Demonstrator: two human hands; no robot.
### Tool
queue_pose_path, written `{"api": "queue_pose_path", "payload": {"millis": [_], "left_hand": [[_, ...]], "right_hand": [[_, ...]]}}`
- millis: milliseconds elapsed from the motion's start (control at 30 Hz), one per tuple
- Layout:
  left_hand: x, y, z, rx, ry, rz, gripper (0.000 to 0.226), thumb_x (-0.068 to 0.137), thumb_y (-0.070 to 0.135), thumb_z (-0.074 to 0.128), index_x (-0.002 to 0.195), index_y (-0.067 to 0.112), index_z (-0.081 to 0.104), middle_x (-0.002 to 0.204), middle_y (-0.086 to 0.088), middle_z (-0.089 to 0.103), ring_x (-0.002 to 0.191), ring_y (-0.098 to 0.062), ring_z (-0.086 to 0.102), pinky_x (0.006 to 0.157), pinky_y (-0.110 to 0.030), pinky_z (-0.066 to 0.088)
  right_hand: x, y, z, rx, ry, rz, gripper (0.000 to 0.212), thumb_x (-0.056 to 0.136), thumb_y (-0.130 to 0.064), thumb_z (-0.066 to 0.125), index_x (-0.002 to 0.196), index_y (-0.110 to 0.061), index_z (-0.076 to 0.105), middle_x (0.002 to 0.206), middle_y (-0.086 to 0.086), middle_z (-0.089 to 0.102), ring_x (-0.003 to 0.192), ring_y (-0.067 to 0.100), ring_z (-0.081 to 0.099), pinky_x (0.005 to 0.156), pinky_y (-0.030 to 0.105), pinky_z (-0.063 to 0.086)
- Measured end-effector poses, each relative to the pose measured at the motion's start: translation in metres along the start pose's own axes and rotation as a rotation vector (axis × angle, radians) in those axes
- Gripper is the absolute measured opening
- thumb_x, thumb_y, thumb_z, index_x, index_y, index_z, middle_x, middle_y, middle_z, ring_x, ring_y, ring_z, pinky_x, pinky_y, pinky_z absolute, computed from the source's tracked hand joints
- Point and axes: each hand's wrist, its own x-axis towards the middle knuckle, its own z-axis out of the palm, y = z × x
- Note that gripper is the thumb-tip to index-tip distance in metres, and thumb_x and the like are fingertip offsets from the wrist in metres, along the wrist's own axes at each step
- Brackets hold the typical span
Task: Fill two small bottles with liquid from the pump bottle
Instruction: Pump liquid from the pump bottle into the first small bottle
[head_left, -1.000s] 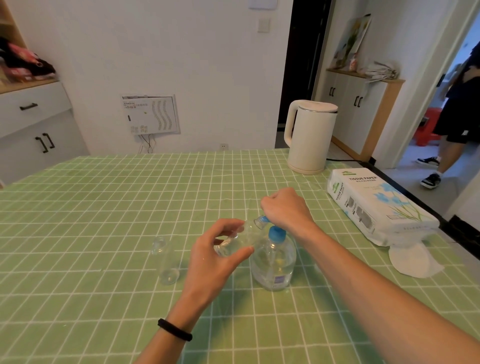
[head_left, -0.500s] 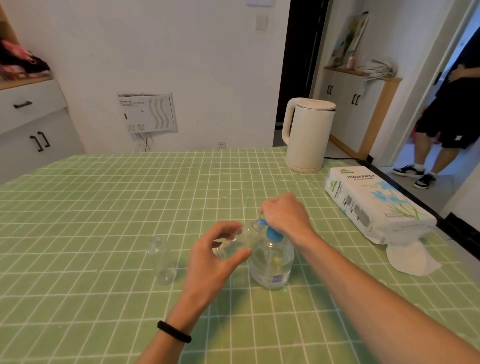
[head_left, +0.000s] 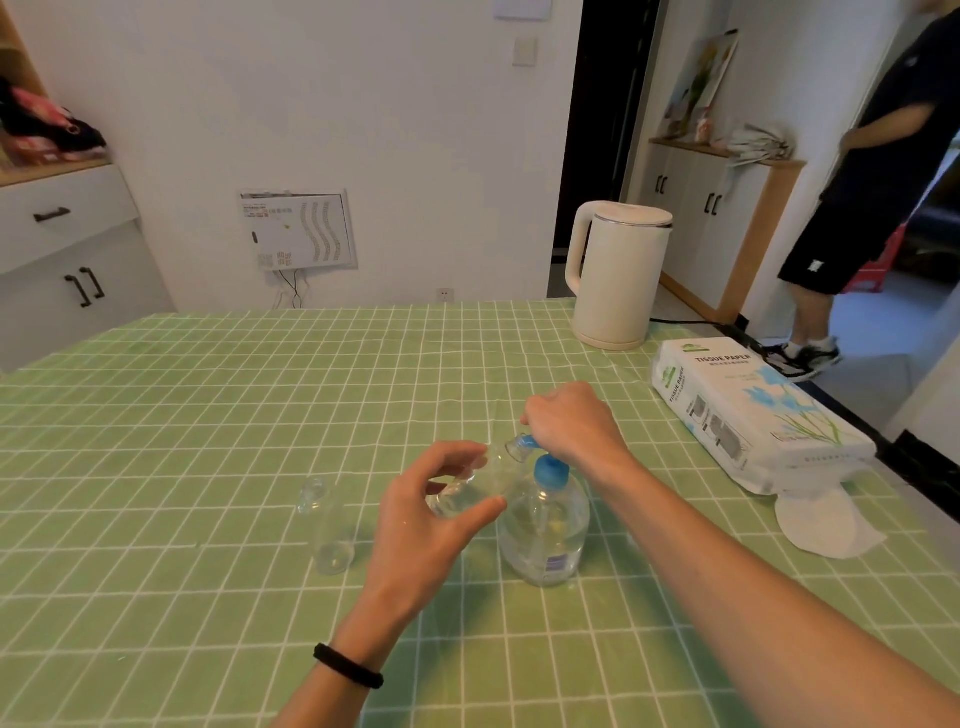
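left hand (head_left: 436, 525) pinching a tilted small bottle (head_left: 475, 486) between thumb and fingers, its mouth at the blue nozzle, right hand (head_left: 569, 426) closed down on the pump bottle (head_left: 545, 525) head, second small bottle (head_left: 327, 525) upright at 9 o'clock, green checked tablecloth (head_left: 208, 415), white kettle (head_left: 618, 275) at 1 o'clock

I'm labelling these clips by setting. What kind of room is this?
Probably a home dining or kitchen area: a table with a green checked tablecloth, an electric kettle, a tissue paper pack, and white cabinets.
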Motion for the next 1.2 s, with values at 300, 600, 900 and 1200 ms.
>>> {"api": "queue_pose_path", "payload": {"millis": [300,600,900,1200], "left_hand": [[-0.004,-0.001,0.001,0.012,0.000,-0.024,0.045,0.076,0.017,0.093,0.113,0.032,0.073,0.110,0.024,0.075,0.109,-0.003,0.069,0.091,-0.013,0.051],[-0.001,0.002,-0.001,0.004,0.000,0.003,0.045,0.077,0.020,0.093,0.113,0.036,0.073,0.110,0.022,0.076,0.109,-0.004,0.069,0.089,-0.009,0.048],[-0.001,0.002,0.000,0.002,0.005,0.001,0.045,0.076,0.017,0.093,0.112,0.036,0.073,0.110,0.022,0.075,0.109,-0.003,0.069,0.089,-0.008,0.047],[-0.004,-0.001,0.000,0.031,0.014,-0.010,0.045,0.075,0.018,0.094,0.113,0.033,0.074,0.110,0.025,0.075,0.109,-0.002,0.069,0.090,-0.011,0.049]], "right_hand": [[-0.007,0.005,0.003,0.033,0.001,0.053,0.032,0.093,-0.024,0.057,0.107,-0.007,0.080,0.100,0.009,0.080,0.090,0.028,0.074,0.091,0.044,0.060],[-0.007,-0.005,-0.004,0.009,-0.005,-0.005,0.022,0.087,-0.019,0.053,0.069,-0.019,0.040,0.062,-0.002,0.040,0.054,0.018,0.035,0.055,0.032,0.029],[-0.011,-0.001,-0.003,0.053,0.015,0.051,0.027,0.092,-0.024,0.057,0.098,-0.005,0.075,0.091,0.008,0.076,0.083,0.029,0.070,0.076,0.039,0.052],[-0.017,-0.001,0.000,0.030,0.019,0.053,0.027,0.093,-0.025,0.055,0.095,-0.009,0.077,0.092,0.006,0.077,0.085,0.027,0.072,0.080,0.040,0.058]]}}
